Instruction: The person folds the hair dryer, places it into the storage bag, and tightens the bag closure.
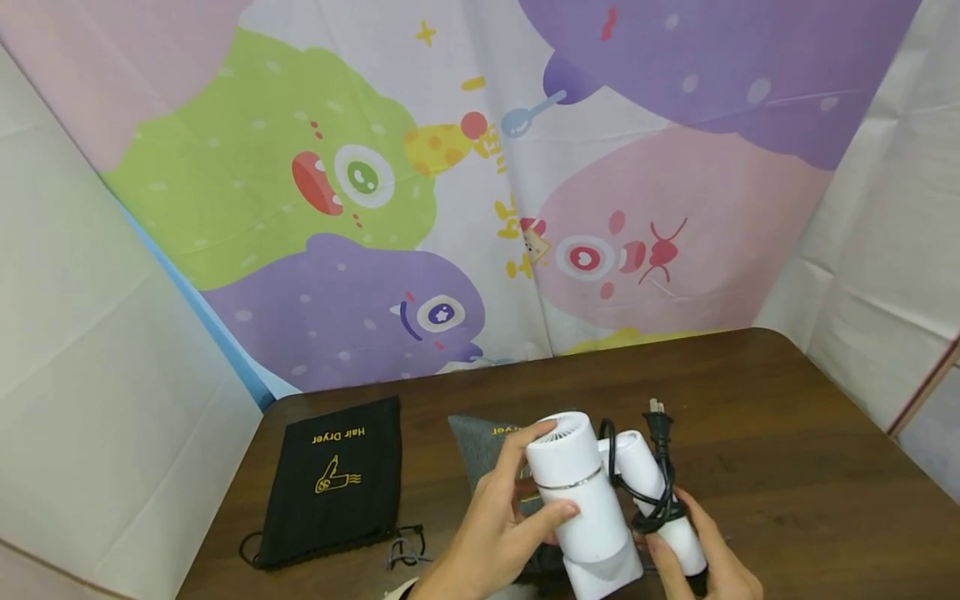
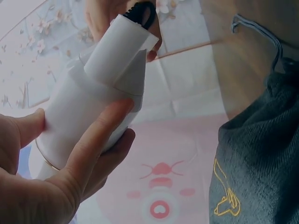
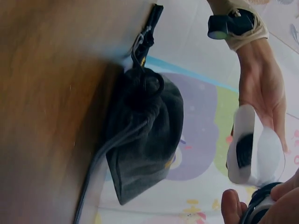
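Both hands hold a white hair dryer [image 1: 592, 518] over the front of the table. My left hand [image 1: 486, 533] grips its barrel, thumb on the near side and fingers around the vented end. The right hand [image 1: 716, 560] holds the handle [image 1: 641, 467] low down, where a black power cord [image 1: 660, 504] is wound round it. Above the coil sticks up the two-pronged plug [image 1: 659, 423]. In the left wrist view the flat white nozzle [image 2: 133, 77] points up toward the other hand. The right wrist view looks into the dark nozzle opening [image 3: 245, 150].
Behind the dryer, a grey drawstring pouch [image 1: 474, 442] lies on the dark wooden table [image 1: 817, 450], partly hidden by it. To the left lies a black pouch [image 1: 341, 508] lettered "Hair Dryer", its drawstrings [image 1: 408, 546] loose. A cartoon-printed cloth [image 1: 465, 208] hangs along the table's back edge.
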Tool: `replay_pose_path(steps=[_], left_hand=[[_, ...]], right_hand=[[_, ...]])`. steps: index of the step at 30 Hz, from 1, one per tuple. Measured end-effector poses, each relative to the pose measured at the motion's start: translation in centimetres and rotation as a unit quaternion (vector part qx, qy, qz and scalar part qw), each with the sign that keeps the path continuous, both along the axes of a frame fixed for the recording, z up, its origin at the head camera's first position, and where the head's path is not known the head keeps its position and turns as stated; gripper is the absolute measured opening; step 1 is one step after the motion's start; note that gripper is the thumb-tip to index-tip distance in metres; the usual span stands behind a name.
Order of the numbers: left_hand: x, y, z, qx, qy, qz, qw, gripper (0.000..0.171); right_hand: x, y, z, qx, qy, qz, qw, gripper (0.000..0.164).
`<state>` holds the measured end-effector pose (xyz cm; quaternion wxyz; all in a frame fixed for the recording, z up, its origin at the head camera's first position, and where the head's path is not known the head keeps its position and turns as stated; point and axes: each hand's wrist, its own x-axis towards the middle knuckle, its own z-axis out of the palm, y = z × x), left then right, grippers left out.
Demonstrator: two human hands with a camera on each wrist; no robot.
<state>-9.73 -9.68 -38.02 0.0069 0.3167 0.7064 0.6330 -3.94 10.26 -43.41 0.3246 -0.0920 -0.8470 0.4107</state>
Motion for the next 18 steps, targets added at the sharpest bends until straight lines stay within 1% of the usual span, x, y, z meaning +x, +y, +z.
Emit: replay_pose_path(steps=[3,5,9,11,15,18], left_hand=[[0.1,0.3,-0.2,0.006,0.004,0.001,1.0,0.067],[0.2,0.5,-0.2,0.006,-0.002,0.008,0.9999,0.068],[0.3,0.8,-0.3,0.006,-0.016,0.022,0.9996,0.067],[0.4,0.9,-0.4,0.008,-0.01,0.026,0.9996,0.067],[0.4,1.1,-0.8,0.021,0.019,0.027,0.9992,0.067],[0.3,1.3,-1.1,0.02,0.073,0.045,0.9961,0.068]], right_hand=[[0.2,-0.1,-0.3,0.008,-0.021,-0.006,1.0,0.053],[0.2,-0.1,-0.6,0.016,-0.027,-0.003,1.0,0.053],[0.1,0.0,-1.3,0.029,-0.008,0.015,0.999,0.055],[0.0,0.1,-1.6,0.039,0.001,0.021,0.999,0.055],[-0.1,-0.1,-2.2,0.052,0.016,0.023,0.998,0.056],[-0.2,-0.4,-2.8,0.055,0.03,0.026,0.998,0.058]])
